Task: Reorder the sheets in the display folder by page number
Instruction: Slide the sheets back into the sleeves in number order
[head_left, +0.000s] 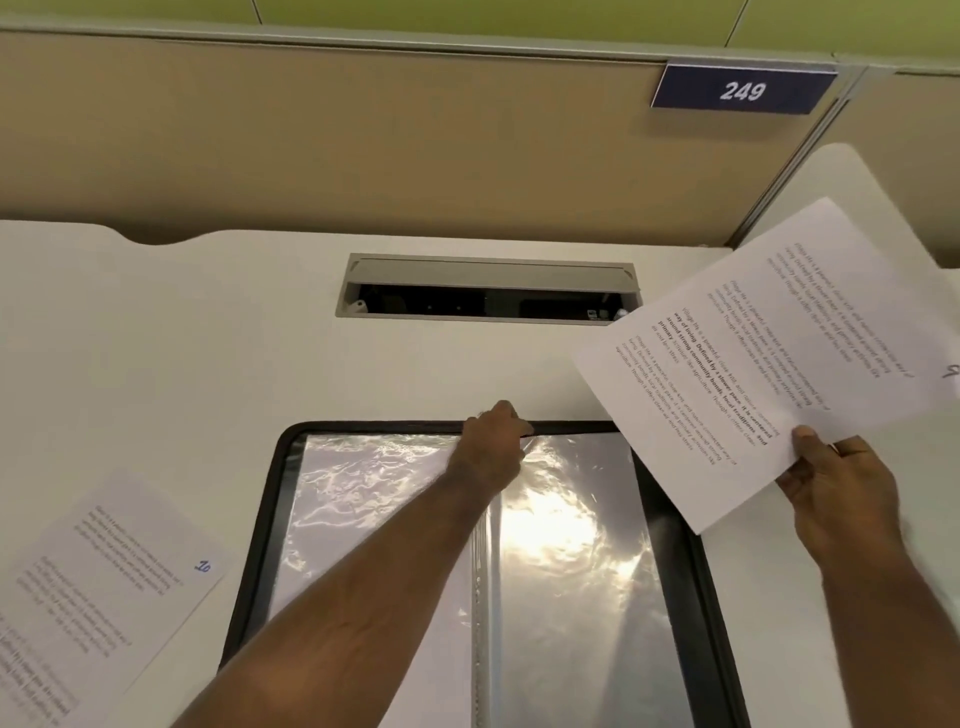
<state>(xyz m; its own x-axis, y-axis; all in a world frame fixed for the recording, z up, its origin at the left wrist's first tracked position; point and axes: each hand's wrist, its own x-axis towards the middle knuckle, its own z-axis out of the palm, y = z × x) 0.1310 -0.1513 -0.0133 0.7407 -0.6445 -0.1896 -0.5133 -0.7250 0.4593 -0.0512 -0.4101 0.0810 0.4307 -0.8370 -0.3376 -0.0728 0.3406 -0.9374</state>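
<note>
A black display folder (691, 551) lies open on the white desk, its clear plastic sleeves (571, 545) glaring with reflected light. My left hand (491, 441) reaches to the folder's top edge near the spine and pinches the top of a sleeve. My right hand (841, 499) holds a printed sheet (769, 353) by its lower corner, lifted above the desk to the right of the folder; a handwritten number shows at its right edge. Another printed sheet marked 10 (109, 582) lies flat on the desk to the left of the folder.
A grey cable slot (488, 270) is set into the white desk (208, 338) behind the folder. A tan partition (363, 145) with a blue plate reading 249 (743, 91) closes the back. A second desk surface (841, 176) adjoins at the right.
</note>
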